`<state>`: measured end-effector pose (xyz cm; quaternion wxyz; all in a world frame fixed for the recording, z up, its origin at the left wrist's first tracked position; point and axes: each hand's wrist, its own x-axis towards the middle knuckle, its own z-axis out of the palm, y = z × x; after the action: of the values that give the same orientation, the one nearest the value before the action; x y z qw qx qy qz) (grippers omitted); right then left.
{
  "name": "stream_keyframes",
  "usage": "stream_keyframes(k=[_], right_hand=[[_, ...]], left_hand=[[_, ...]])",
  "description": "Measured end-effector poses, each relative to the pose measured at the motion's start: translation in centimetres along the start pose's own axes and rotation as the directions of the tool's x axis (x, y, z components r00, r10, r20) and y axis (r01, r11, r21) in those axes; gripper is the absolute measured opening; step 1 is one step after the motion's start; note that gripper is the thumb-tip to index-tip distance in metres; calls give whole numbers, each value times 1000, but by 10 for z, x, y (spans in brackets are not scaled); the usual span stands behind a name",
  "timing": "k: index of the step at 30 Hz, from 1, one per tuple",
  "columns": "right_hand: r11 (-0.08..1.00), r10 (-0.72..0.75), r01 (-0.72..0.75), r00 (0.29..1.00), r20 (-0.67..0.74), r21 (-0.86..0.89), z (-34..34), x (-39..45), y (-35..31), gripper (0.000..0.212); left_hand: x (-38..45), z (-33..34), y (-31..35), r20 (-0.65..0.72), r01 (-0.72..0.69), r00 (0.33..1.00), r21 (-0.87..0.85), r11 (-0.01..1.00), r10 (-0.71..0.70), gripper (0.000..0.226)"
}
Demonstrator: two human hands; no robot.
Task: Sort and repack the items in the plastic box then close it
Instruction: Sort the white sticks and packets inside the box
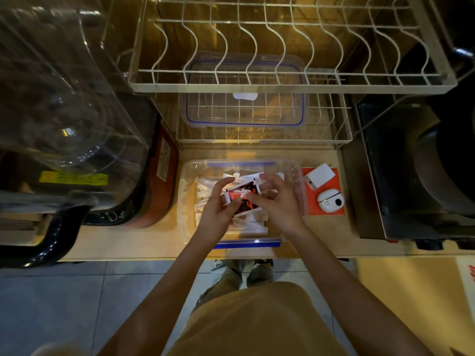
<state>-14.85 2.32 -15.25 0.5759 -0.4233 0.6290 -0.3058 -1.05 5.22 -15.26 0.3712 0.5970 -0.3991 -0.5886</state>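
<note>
A clear plastic box (187, 196) with blue clips stands open on the counter's front edge. Inside lie several small white packets (253, 226). Both hands are inside the box. My left hand (218, 211) and my right hand (276, 204) together grip a small red, black and white packet (240, 195) above the white ones. The box's clear lid (244, 98) with a blue seal lies apart on the lower wire shelf behind the box.
An orange card (327, 210) right of the box carries a white charger (320, 176) and a white earbud case (330, 200). A wire dish rack (282, 80) hangs over the back. A clear-topped appliance (64, 111) stands left, a dark cooker (424, 176) right.
</note>
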Motion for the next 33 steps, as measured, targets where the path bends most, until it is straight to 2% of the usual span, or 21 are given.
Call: stream_keyframes(k=[2,4,6,8,10,15,18,21,24,26,28,29,33], right_hand=[[999,39,-39,999,-4,21,-3,-1,2,50],[995,79,-82,995,57,57,-9,-2,3,45],[992,62,-75,990,123,99,-17,-4,4,40],[994,14,-28,991,130,108,-21,-8,2,45],[998,-33,25,992,118,65,-23,-11,1,47],[987,-41,64,988,150,-148,-27,-15,-3,27],[986,-16,46,983,181,-160,-30,-14,-6,22],[993,-3,21,987,160,-116,-33,-15,-6,25],[999,15,-19,996,87,41,-47,-14,-5,26],[969,71,-69,997,1,236,-61,-13,-4,24],[871,153,-122,988,-25,476,-75,-10,-2,27],[807,178,-141,984,-10,573,-80,-9,0,29],[609,218,-180,974,55,773,-87,-11,7,21]], left_hand=[[2,1,-2,32,-3,999,5,1000,3,42],[6,2,-4,56,-10,998,31,999,8,38],[8,6,-4,66,-19,998,63,998,15,32],[8,12,-2,57,-25,998,115,993,18,29],[8,19,0,33,-3,999,125,992,-1,30],[10,33,1,-40,95,995,210,973,-88,33],[11,38,1,-53,161,987,199,967,-154,34],[12,37,5,-23,170,985,163,972,-169,35],[15,38,14,33,225,974,-4,974,-224,33],[20,39,14,-19,202,979,-3,979,-202,25],[28,43,10,-48,142,990,214,966,-135,14],[32,47,8,-15,126,992,329,936,-128,12],[45,78,-5,168,39,966,662,749,-198,21]])
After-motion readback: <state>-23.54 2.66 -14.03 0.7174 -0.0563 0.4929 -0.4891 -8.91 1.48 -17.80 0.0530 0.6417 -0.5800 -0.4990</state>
